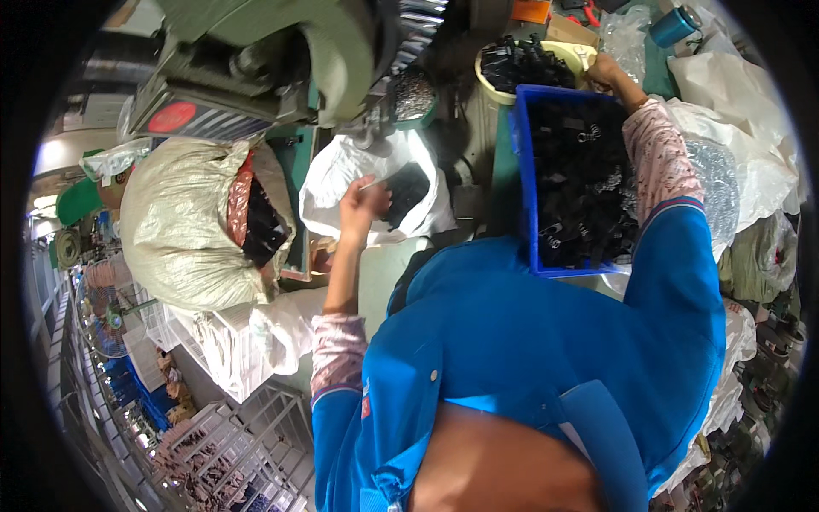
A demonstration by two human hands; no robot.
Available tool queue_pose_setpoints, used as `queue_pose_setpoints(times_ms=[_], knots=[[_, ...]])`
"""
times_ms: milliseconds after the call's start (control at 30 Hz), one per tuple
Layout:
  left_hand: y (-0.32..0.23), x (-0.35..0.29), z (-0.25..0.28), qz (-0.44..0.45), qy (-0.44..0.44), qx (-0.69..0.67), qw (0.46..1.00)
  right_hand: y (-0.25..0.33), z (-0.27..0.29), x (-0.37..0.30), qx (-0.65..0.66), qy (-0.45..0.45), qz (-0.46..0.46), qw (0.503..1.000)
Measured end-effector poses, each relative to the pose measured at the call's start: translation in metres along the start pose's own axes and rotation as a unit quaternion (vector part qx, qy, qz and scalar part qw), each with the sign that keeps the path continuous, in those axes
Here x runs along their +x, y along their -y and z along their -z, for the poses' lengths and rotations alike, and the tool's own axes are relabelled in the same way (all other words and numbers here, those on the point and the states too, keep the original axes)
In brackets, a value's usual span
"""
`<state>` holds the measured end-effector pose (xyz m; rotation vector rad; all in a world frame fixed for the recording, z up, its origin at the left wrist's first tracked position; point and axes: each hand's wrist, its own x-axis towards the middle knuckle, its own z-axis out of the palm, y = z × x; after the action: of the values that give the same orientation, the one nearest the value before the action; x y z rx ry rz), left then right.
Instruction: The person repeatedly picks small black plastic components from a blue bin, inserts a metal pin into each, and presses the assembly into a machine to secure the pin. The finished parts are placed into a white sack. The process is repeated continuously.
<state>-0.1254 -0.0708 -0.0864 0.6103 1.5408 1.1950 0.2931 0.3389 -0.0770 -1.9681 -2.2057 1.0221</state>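
Observation:
My left hand (365, 203) is over the mouth of a white sack (320, 183). Motion smears its fingers, so their grip cannot be made out. Small black parts (408, 192) lie inside the sack, beside the hand. At the far right, my right hand (606, 72) is closed at the right rim of a pale yellow basin (488, 84). Black parts (525, 64) are heaped in the basin. Just nearer than it stands a blue crate (531, 183), filled with black parts and some small metal springs (589, 132).
A big green machine (333, 51) rises over the sack. Left of it bulges a woven sack (183, 222) with black pieces at its opening. A green bowl of small metal parts (415, 98) sits behind. Plastic bags (725, 77) crowd the right; a white rack (239, 341) stands lower left.

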Motion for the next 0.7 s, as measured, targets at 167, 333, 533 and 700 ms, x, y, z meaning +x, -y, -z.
queue_pose_setpoints(times_ms=[167, 333, 533, 700], knots=[[0.01, 0.059, 0.006, 0.009, -0.044, -0.12, 0.992, -0.004, 0.026, 0.013, -0.011, -0.226, 0.14, 0.964], [0.02, 0.094, 0.013, 0.015, 0.056, -0.141, 0.988, 0.122, -0.055, -0.139, 0.255, -0.117, 0.185, 0.942], [0.02, 0.108, 0.024, 0.087, 0.141, -0.137, 0.977, 0.197, -0.259, -0.253, 0.567, 0.216, -0.088, 0.79], [0.02, 0.114, 0.03, 0.103, 0.15, -0.117, 0.976, 0.214, -0.316, -0.243, 0.57, 0.176, -0.049, 0.801]])
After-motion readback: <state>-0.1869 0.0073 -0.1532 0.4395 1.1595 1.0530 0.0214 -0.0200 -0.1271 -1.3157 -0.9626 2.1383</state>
